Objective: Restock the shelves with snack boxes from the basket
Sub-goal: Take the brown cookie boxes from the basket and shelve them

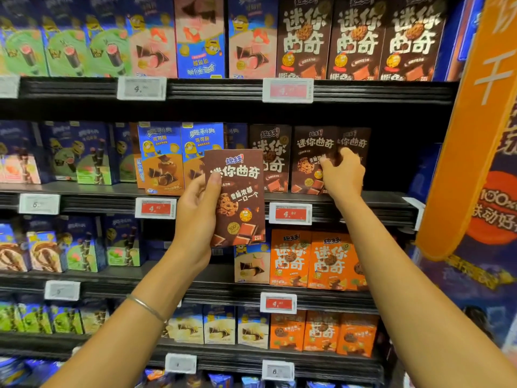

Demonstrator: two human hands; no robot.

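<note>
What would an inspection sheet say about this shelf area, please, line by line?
Surface: shelf, dark, with rows of snack boxes.
Job's things: brown box held in front of the shelf; basket not in view.
Clutter: nothing seen.
Hands: left hand grips the brown box; right hand grips a shelf box.
Cables: nothing seen.
Surroundings: price tags on shelf edges; orange banner at right.

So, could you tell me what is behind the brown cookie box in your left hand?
Parts of a blue Minion box and a shelved brown box show behind the held brown cookie box; the shelf edge there is covered.
</note>
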